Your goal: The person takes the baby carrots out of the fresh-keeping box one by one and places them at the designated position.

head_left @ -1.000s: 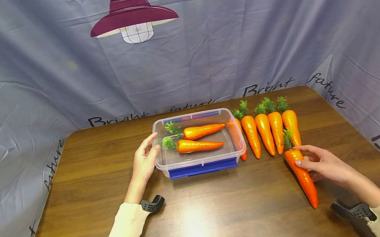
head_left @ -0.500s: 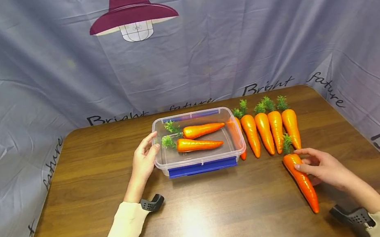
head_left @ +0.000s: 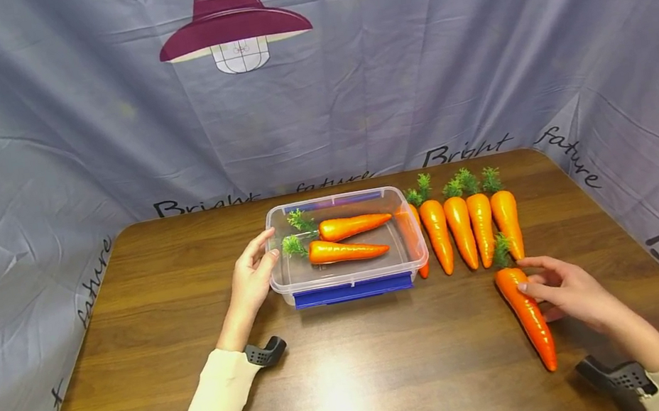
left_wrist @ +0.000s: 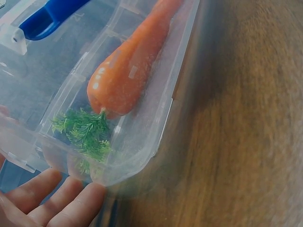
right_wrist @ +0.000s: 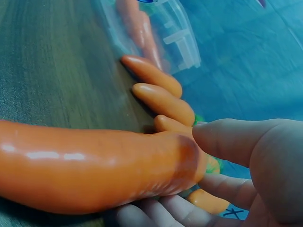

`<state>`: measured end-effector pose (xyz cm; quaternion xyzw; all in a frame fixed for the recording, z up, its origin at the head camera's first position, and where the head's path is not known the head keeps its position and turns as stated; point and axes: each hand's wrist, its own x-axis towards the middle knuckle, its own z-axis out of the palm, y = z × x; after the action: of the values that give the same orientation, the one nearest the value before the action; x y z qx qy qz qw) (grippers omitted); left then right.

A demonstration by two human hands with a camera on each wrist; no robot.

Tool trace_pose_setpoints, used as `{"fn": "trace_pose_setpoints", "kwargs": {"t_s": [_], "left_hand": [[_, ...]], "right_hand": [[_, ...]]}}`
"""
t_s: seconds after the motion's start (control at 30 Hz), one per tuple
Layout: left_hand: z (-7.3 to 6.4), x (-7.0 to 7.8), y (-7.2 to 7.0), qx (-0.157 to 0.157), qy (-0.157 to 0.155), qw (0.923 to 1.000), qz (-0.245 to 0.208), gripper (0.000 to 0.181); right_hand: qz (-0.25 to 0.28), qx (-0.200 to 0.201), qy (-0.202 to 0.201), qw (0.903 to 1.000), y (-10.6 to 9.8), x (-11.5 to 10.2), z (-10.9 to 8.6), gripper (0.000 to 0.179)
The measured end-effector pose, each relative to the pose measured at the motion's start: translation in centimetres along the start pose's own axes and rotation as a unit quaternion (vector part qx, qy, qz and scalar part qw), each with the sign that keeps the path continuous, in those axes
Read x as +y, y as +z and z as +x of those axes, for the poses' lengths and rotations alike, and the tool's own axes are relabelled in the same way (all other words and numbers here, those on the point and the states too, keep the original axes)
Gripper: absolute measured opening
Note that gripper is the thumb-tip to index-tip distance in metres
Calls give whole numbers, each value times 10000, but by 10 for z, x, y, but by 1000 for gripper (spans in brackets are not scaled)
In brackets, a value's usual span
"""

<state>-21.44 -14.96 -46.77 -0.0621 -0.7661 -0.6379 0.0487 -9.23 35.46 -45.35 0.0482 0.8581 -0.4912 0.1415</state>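
Note:
My left hand (head_left: 250, 275) holds the left end of a clear plastic food container (head_left: 350, 277) with blue clips. Its fingers (left_wrist: 78, 203) bear against the outer wall below the rim. Inside lie two orange carrots (head_left: 349, 226) with green tops pointing left, side by side. At the right of the table, my right hand (head_left: 566, 294) grips a larger, redder carrot (head_left: 527, 318) near its leafy end, thumb on top and fingers beneath. That carrot slants with its tip toward the near side. In the right wrist view it fills the lower left.
Several more carrots (head_left: 460, 235) stand in a row right of the container, leaves toward the back; the leftmost shows partly through the container's wall. The wooden table (head_left: 182, 257) ends at a grey-blue printed curtain (head_left: 350, 87) behind and at both sides.
My right hand has drawn the redder carrot slightly toward the near side, away from the row's rightmost carrot. The left hand and the container stay put.

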Motion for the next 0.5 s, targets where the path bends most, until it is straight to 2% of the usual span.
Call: {"fn": "trace_pose_setpoints", "kwargs": {"t_s": [0.3,0.5], "left_hand": [[0,-1,0,-8,-10,10000,-8,43],[0,-2,0,-20,-8,10000,-76,44]], "right_hand": [[88,91,-94,9999,-8,-4,-1,63],[-503,369,-292,9976,-18,-18,6,62]]}}
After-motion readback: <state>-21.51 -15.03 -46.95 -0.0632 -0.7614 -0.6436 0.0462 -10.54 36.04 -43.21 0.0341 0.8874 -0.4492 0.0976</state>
